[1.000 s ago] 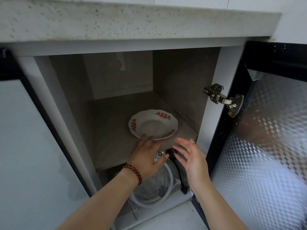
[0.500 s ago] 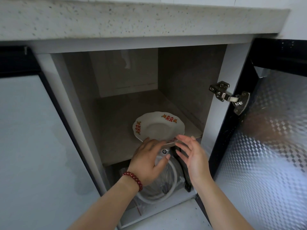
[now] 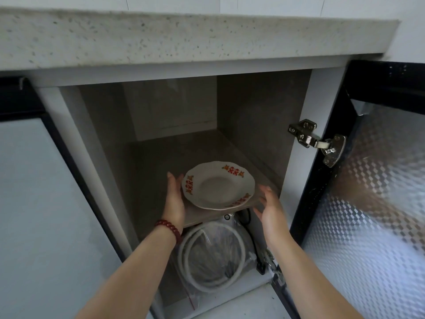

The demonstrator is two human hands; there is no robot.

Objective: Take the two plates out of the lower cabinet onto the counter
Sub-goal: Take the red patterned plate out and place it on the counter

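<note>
A home kitchen is showing itself here: a speckled stone counter point(image 3: 184, 35) is overhanging an open lower cabinet point(image 3: 296, 180), its black-framed door point(image 3: 372, 203) with patterned frosted glass swinging wide on a metal hinge point(image 3: 316, 141). On the inner shelf point(image 3: 161, 162), 1 white plate point(image 3: 218, 185) with red decorative motifs is sitting near the front edge, tableware of the household kind. Beneath the shelf, a coiled white hose point(image 3: 211, 256) and a clear plastic bag point(image 3: 207, 268) are lying in storage, the sort of odds and ends kept under a domestic counter. White wall tiles point(image 3: 174, 2) are running above the countertop.
</note>
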